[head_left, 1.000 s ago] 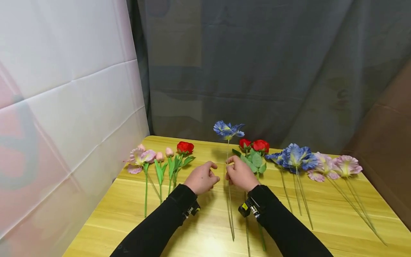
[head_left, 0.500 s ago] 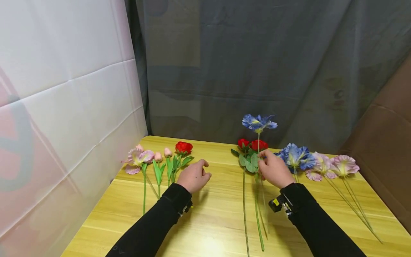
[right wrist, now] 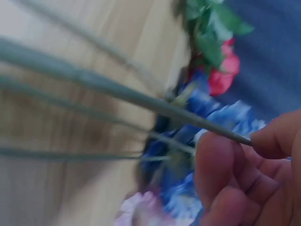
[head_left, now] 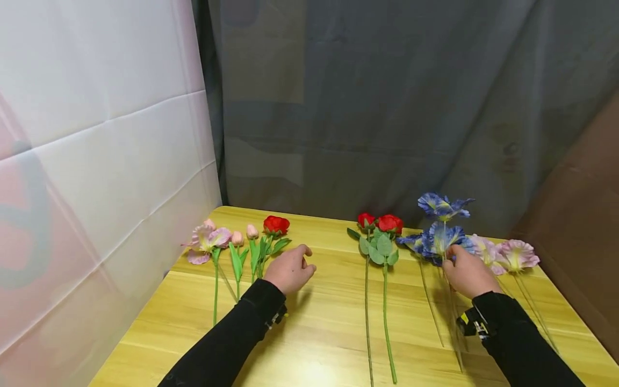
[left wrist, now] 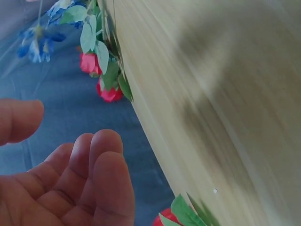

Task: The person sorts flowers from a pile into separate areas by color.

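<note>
A: In the head view, where is the held blue flower (head_left: 444,208)?
B: Right of centre. The right hand (head_left: 469,271) pinches its stem partway along; the bloom tops the fingers and the stem runs down the frame, slanting slightly rightward at its foot.

A: What is around it?
B: The lying blue flowers (head_left: 432,242) are just below the raised bloom, their stems also pointing down the frame. I cannot tell whether the blooms touch. Red flowers (head_left: 389,223) lie to the left, pale pink flowers (head_left: 518,255) to the right.

A: And the left hand (head_left: 290,270)?
B: Left of centre, near the other red flower (head_left: 276,225) and well apart from the held one. The right hand is much the nearer.

A: Does the left wrist view agree?
B: Yes: thumb at the left edge, fingers along the bottom, a gap between and nothing in it. Blue petals show at upper left.

A: The right wrist view?
B: Thumb and finger meet on the stem at the right; it slants up to the left edge, passing in front of the lying blooms.
</note>
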The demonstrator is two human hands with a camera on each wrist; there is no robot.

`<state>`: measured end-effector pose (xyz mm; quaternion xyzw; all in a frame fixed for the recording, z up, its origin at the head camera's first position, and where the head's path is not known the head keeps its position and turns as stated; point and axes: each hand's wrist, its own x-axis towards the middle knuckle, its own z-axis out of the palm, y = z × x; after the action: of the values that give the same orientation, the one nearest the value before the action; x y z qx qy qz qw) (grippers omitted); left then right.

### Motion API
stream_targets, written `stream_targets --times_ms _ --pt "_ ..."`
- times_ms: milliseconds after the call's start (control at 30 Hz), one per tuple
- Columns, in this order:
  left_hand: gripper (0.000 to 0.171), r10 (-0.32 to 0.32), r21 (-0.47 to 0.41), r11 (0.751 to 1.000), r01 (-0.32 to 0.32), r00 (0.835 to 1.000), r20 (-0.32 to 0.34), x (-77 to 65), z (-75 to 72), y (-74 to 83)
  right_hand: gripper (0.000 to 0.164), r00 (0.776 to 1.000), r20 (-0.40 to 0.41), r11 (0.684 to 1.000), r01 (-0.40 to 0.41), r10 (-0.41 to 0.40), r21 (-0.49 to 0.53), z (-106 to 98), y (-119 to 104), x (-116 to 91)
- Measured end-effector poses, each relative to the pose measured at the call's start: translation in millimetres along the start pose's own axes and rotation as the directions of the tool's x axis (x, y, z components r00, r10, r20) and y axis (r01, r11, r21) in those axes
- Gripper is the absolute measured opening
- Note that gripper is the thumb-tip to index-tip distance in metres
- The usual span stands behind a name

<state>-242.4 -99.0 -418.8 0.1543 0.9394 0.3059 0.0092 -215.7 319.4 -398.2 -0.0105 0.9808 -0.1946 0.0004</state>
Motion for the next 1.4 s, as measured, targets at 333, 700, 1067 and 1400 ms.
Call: stream_targets --times_ms 333,700,1067,1400 --pt "0.035 0.012 -0.019 1.0 -0.012 1.0 -0.003 -5.7 -5.6 -3.5 0.028 0.992 0.102 0.997 -0.071 0.074 -0.034 21.9 26.7 13.0" --pt "0.036 0.015 -0.009 1.0 -0.015 1.0 -0.011 -5.3 -6.7 -3.2 0.034 0.99 0.098 0.995 -0.103 0.102 0.005 20.6 28.3 6.1" --pt "0.033 0.014 -0.011 1.0 -0.014 1.0 -0.013 -5.0 -7.6 -0.5 0.062 0.989 -0.004 0.989 -0.145 0.145 0.002 14.5 32.8 -0.6" --pt "0.035 0.016 -0.012 1.0 -0.017 1.0 -0.014 -4.6 -8.2 -0.8 0.055 0.993 -0.082 0.997 -0.082 0.081 -0.01 16.7 10.4 -3.1"
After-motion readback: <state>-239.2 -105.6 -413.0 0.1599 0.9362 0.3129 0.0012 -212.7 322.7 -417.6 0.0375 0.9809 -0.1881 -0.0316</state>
